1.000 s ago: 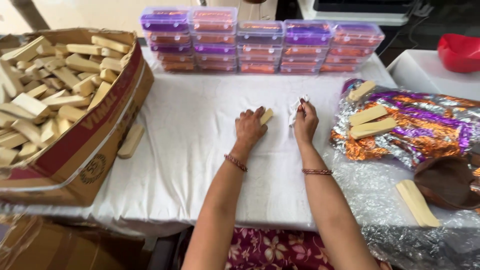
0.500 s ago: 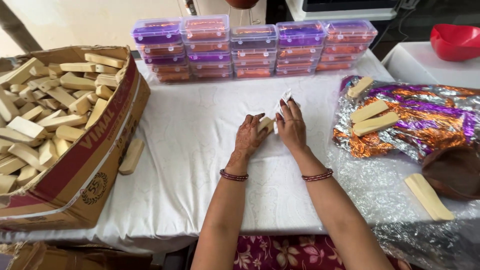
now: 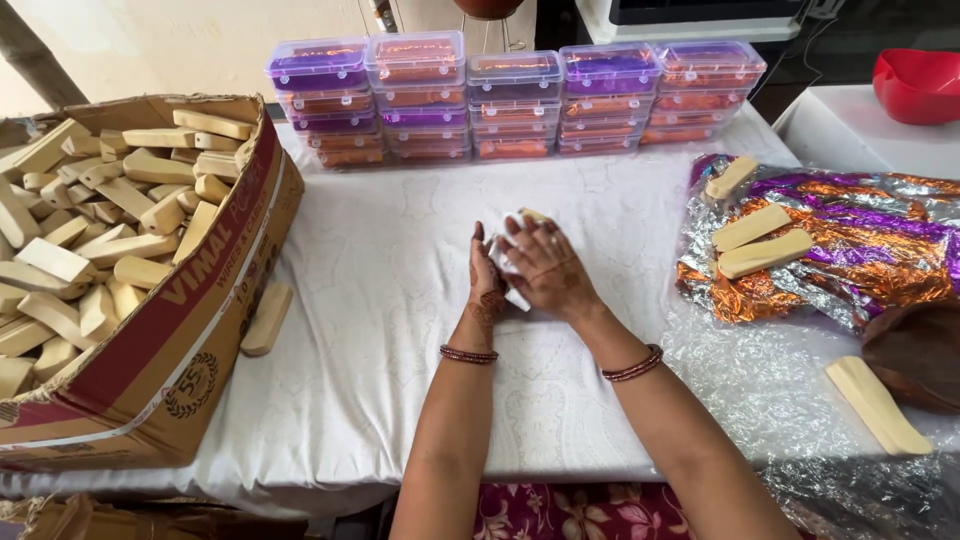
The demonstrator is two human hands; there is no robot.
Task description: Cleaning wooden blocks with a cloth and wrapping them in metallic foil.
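hands: left hand point(image 3: 487, 282) and right hand point(image 3: 545, 268) now pressed together, both clasping a pale bar in white wrap point(image 3: 513, 262) | change: a second ago hands apart — wrap now closing round bar | where: mid white worktop point(image 3: 400, 300), between carton of bars point(image 3: 120, 260) and foil sheets point(image 3: 850, 240)

Cardboard box point(image 3: 190, 330) of pale bars, stacked clear containers point(image 3: 515, 95), red bowl point(image 3: 918, 85), foil wrappers point(image 3: 860, 250)

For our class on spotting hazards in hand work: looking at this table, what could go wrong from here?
1. The loose bar beside the cardboard box lies near the table's front edge; a nudge might knock it off.
2. The bar on the crinkled clear film at the right could slide.
3. The left hand and right hand cover the wrapped piece, so the wrapping might slip unseen.
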